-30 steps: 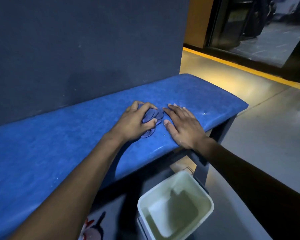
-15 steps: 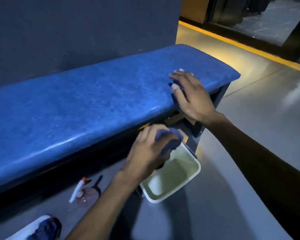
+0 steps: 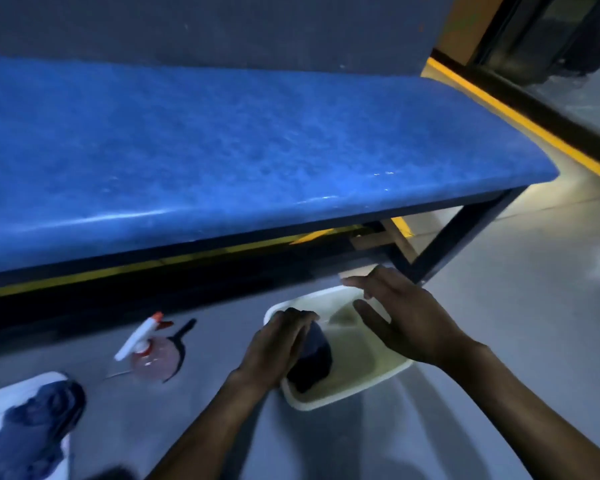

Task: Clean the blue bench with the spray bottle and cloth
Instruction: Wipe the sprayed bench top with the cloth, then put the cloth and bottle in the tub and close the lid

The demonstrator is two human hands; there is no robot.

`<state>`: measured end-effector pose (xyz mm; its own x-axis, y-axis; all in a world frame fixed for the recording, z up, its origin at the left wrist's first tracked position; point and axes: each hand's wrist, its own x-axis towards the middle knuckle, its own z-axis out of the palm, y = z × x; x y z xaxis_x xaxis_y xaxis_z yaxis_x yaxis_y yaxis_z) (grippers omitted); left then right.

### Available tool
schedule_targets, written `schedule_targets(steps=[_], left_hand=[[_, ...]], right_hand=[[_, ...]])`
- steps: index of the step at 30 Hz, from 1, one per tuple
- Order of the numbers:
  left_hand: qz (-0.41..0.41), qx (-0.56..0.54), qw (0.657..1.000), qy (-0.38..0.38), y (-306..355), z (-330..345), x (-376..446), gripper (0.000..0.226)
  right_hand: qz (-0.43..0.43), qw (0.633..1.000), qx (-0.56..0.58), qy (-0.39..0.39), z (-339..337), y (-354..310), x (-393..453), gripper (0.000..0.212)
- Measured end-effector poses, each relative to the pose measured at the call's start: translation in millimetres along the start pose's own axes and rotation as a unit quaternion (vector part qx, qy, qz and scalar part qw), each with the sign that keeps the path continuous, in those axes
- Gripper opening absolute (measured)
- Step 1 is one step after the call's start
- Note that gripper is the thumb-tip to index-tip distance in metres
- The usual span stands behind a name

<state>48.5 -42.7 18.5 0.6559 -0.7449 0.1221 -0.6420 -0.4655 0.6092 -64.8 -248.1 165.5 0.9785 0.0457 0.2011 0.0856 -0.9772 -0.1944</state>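
Head view looks down past the blue counter (image 3: 257, 147), which fills the upper half of the frame, to the floor in front of it. In the lower centre, the left hand (image 3: 274, 344) holds the dark blue cloth (image 3: 312, 358), its fingers (image 3: 298, 322) curled over the top of the bundle, right above the near left corner of a pale tub (image 3: 371, 386) standing on the floor. The cloth hangs below and to the right of those fingers, its long axis running roughly down-frame, and its lower end sits inside the tub; whether it touches the bottom cannot be told. The right hand (image 3: 406, 323) hovers over the far right part of the tub with fingers spread wide and holding nothing, just beside the cloth but apart from it.

The spray bottle (image 3: 146, 344) lies on its side on the floor at lower left of centre, its nozzle towards the upper right, well to the left of both hands; the left hand is the nearer one. A second blue cloth (image 3: 32, 420) lies on a white tray (image 3: 21, 386) in the bottom left corner.

The cloth seems about to be dipped or wrung in the tub, and the empty right hand, lying to the cloth's right, is placed to close in from that side.
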Motion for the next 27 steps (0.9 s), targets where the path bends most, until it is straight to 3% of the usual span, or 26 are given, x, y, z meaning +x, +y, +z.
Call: schedule_targets(steps=[4,8,12,14,19,21,23,25,27], left_hand=[[-0.023,-0.062,0.991,0.119,-33,-63,-50,0.026],[-0.12,-0.075,0.947,0.287,-80,-111,-112,0.024],[-0.222,-0.086,0.899,0.368,-121,-136,-145,0.023],[-0.243,-0.048,0.891,0.38,-147,-142,-159,0.02],[-0.367,0.061,0.885,0.28,-206,-139,-195,0.045],[-0.456,0.071,0.868,0.185,-221,-133,-210,0.064],[-0.505,0.069,0.857,0.08,-236,-120,-228,0.078],[-0.489,0.101,0.866,0.038,-251,-105,-251,0.081],[-0.45,0.1,0.887,0.032,-265,-93,-269,0.087]], right_hand=[[-0.094,0.993,0.037,-0.063,34,-43,57,0.037],[-0.177,0.976,0.071,-0.101,94,-98,112,0.037],[-0.187,0.96,0.089,-0.189,147,-159,158,0.056],[-0.191,0.954,0.076,-0.217,169,-183,173,0.064],[-0.242,0.946,-0.003,-0.218,222,-204,184,0.057],[-0.268,0.943,-0.033,-0.196,224,-212,184,0.04],[-0.275,0.942,-0.049,-0.187,224,-219,183,0.042],[-0.268,0.945,-0.052,-0.18,220,-225,178,0.041],[-0.245,0.953,-0.037,-0.175,212,-227,170,0.022]])
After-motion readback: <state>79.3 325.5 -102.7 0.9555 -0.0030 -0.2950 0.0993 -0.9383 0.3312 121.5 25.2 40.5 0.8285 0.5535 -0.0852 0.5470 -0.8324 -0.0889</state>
